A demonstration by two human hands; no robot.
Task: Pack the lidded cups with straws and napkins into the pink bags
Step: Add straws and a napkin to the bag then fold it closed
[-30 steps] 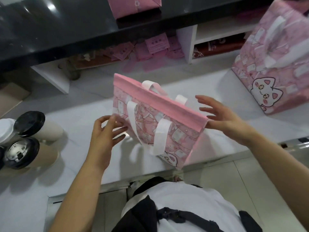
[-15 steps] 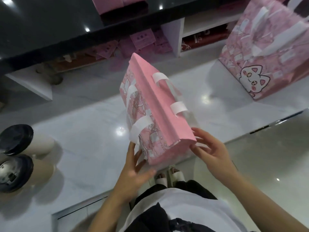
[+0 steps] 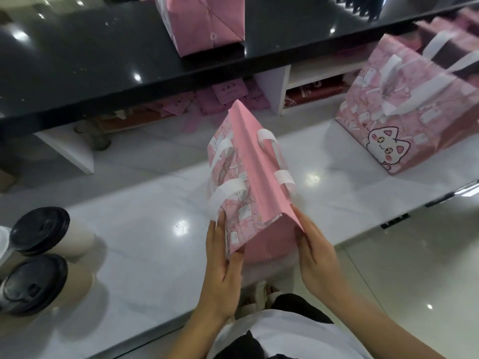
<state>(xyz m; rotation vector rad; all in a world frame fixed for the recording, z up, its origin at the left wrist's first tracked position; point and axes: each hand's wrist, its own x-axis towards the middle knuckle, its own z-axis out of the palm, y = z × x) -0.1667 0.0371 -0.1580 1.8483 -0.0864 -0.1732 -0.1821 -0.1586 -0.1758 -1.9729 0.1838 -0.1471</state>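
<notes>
A pink bag with white handles stands folded nearly flat on the white counter, its narrow end toward me. My left hand lies with straight fingers against the bag's left side at the near end. My right hand presses flat against the right side. Two beige lidded cups with black lids stand at the left edge. No straws are visible.
A second opened pink bag with a cat picture stands at the right. Another pink bag sits on the black upper counter. Pink paper packets lie on the shelf beneath it. The counter's front edge runs just before my body.
The bag has turned from sideways to end-on toward me. Both hands moved from its two ends to the near end, one on each side.
</notes>
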